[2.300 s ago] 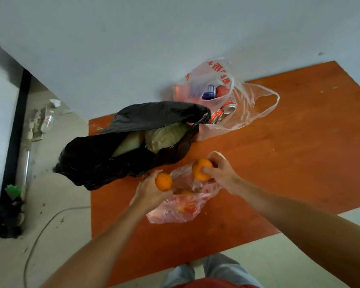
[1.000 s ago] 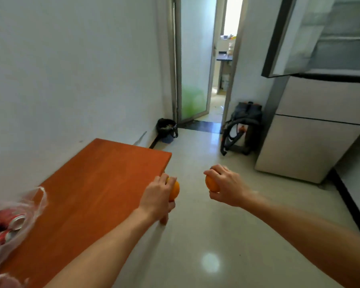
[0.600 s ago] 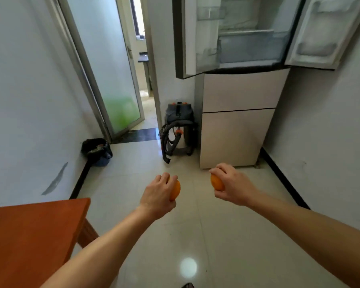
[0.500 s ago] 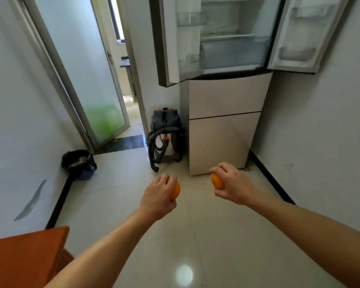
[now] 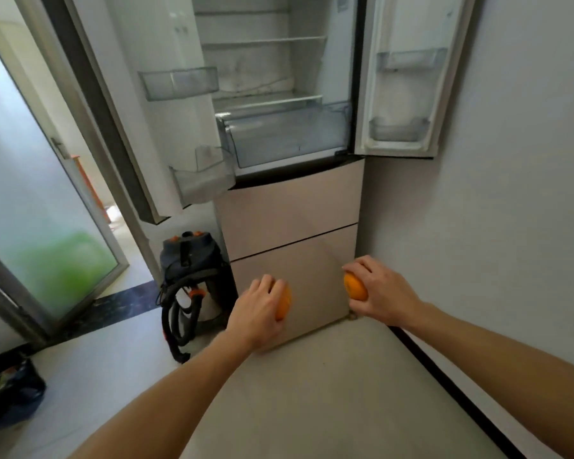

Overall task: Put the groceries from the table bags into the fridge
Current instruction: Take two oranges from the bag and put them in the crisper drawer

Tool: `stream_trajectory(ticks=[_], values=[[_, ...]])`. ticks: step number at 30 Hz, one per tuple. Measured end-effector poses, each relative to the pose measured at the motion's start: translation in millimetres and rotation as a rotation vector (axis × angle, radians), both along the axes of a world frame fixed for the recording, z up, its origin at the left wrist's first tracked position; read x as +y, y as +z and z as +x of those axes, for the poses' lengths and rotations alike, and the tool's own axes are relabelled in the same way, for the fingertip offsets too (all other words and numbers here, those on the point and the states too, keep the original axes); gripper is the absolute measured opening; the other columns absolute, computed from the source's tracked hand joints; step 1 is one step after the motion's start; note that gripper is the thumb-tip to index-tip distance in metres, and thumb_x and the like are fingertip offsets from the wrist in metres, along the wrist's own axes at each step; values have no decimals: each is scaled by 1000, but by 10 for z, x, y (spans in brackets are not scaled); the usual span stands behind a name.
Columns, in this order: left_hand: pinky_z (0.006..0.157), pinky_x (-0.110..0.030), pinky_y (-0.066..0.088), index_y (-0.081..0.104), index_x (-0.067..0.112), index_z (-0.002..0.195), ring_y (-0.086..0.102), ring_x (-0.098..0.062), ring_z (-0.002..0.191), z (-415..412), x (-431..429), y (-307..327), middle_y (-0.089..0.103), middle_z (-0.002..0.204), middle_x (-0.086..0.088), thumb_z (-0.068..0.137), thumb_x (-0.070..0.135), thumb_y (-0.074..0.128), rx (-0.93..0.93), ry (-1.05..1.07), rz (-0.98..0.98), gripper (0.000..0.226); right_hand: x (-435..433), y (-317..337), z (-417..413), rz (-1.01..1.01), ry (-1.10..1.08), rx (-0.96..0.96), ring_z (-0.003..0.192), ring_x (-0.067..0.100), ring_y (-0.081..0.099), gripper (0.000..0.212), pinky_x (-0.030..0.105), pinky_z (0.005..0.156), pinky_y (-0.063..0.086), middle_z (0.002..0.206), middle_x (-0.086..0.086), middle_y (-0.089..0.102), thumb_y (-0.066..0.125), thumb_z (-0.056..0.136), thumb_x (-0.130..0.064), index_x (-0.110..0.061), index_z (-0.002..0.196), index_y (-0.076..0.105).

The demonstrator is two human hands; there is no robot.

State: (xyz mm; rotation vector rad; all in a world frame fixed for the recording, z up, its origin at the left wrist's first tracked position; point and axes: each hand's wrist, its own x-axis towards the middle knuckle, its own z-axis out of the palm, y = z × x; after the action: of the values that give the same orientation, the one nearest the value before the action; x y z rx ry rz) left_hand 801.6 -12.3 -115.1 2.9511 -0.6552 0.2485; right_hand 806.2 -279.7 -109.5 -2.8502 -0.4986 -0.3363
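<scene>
Left hand (image 5: 257, 314) fingers wrapped round small orange fruit (image 5: 284, 303); right hand (image 5: 380, 294) likewise grips second orange fruit (image 5: 355, 287). Beige double-door fridge (image 5: 289, 207), doors open, at 12 o'clock.

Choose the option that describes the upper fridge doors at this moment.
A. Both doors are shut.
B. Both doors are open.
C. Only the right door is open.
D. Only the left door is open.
B: the left door and the right door of the fridge both swing outward, so the shelves and the clear drawer inside are visible.
</scene>
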Motion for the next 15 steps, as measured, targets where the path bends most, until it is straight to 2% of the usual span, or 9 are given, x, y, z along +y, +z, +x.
stream_trajectory(ticks=[6,10,15], values=[[84,-32,45,31,25,137,42,-21,114,1336,-543,350,37,131,1,80,41,64,-74,24,-40,68,-519,392,1439,9,12,-47,107,20,52,64,28,76,44,126,-1,45,69,77,-44,-27,133,44],[83,-32,45,32,25,138,42,-21,115,2206,-785,758,37,132,1,79,38,68,-177,69,-104,71,-737,812,2389,40,36,-103,108,22,52,67,32,80,47,127,1,46,70,76,-44,-27,134,43],[84,-38,48,38,21,136,45,-24,115,3227,-949,1429,43,130,-3,76,33,73,-306,98,-177,71,-791,1284,3421,107,95,-219,103,22,55,69,27,75,39,126,1,49,75,73,-39,-25,134,46]])
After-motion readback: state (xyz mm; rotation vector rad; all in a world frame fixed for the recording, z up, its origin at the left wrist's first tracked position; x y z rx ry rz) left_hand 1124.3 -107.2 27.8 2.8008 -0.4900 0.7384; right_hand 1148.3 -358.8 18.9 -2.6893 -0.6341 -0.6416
